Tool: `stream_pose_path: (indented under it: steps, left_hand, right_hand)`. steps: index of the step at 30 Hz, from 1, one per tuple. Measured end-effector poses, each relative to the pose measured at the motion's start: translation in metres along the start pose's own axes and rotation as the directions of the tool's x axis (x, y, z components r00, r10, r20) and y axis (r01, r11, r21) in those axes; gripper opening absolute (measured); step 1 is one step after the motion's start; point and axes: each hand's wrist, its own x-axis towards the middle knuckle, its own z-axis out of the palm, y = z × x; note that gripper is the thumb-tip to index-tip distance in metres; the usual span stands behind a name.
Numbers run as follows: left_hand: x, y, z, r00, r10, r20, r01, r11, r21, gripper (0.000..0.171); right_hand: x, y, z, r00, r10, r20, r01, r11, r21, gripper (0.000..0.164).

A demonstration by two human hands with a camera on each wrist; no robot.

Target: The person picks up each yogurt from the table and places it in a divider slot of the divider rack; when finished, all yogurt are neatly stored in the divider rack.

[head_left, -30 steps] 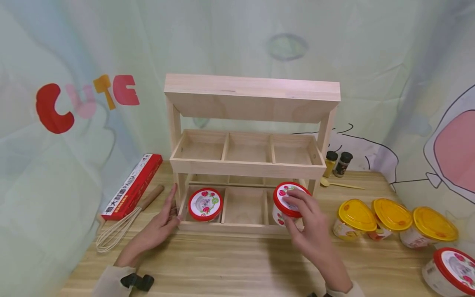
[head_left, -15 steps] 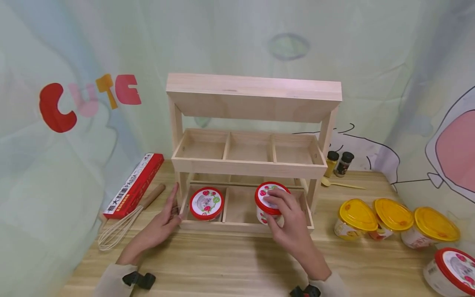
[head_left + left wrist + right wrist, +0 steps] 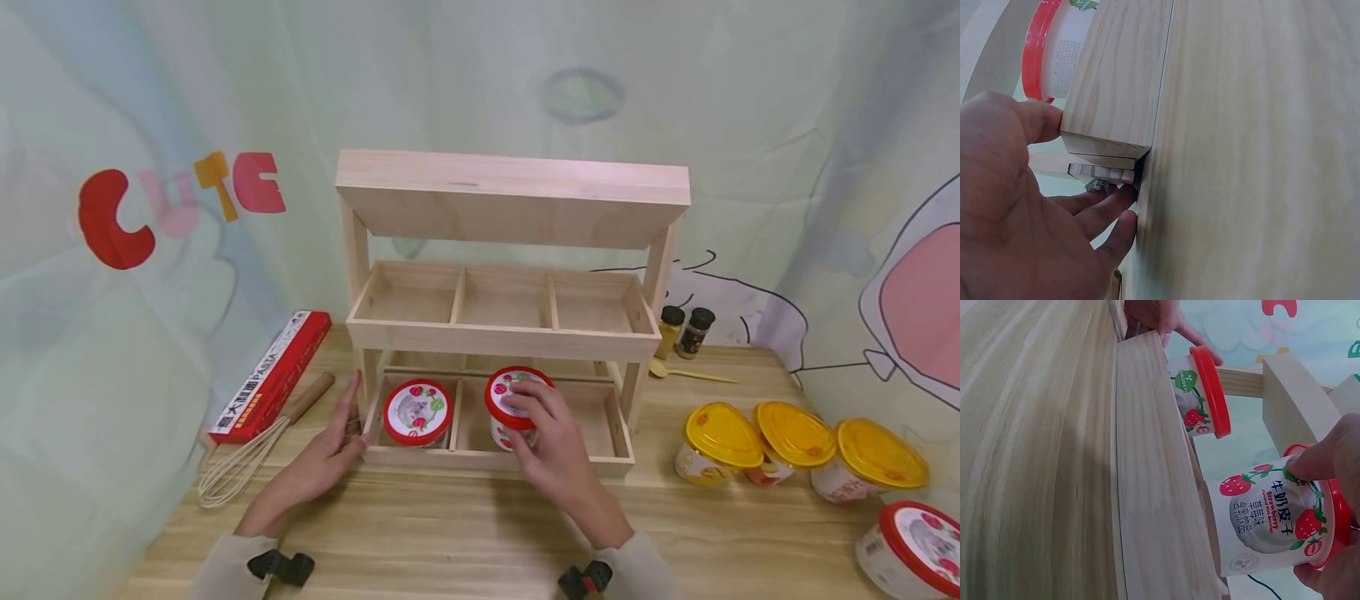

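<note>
My right hand (image 3: 553, 446) grips a white tub with a red lid and strawberry pictures (image 3: 1272, 515) by its lid and upper side. The tub stands partly down in the middle compartment of the lower tray of a wooden two-tier rack (image 3: 506, 340). A matching tub (image 3: 417, 413) sits in the left compartment. My left hand (image 3: 330, 454) lies at the rack's lower left end, its fingers extended along the side. In the left wrist view, the thumb touches the tray's front corner (image 3: 1107, 81), and the other fingers lie near a bolt (image 3: 1099, 185).
On the right stand several yellow-lidded tubs (image 3: 722, 435) and another red-lidded tub (image 3: 921, 546). Behind them are two spice jars (image 3: 693, 333) and a wooden spoon (image 3: 690, 372). A red pasta box (image 3: 272, 375) and a whisk (image 3: 262, 442) lie on the left.
My right hand has carried the red-lidded tub leftward, from over the lower tray's right compartment into the middle one. The left hand has stayed at the rack's end.
</note>
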Motion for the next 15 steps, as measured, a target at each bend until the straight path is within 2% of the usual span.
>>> stream_pose_path:
  steps: [4, 9, 15]
  left_hand:
    - [0.001, 0.001, -0.001, 1.0, 0.0, 0.001, 0.0, 1.0, 0.008, 0.097]
    - [0.0, 0.003, 0.0, 1.0, -0.016, -0.002, 0.016, 0.999, 0.029, 0.096]
    - [-0.001, 0.002, 0.0, 0.998, -0.054, 0.012, 0.053, 0.998, 0.042, 0.096]
  right_hand:
    - [0.002, 0.001, 0.007, 1.0, 0.0, -0.001, 0.0, 1.0, 0.009, 0.041]
    - [0.001, 0.005, 0.018, 0.998, -0.056, -0.005, 0.056, 0.998, 0.005, 0.038]
    - [-0.007, 0.004, 0.026, 0.998, -0.059, 0.037, 0.059, 0.998, 0.007, 0.036]
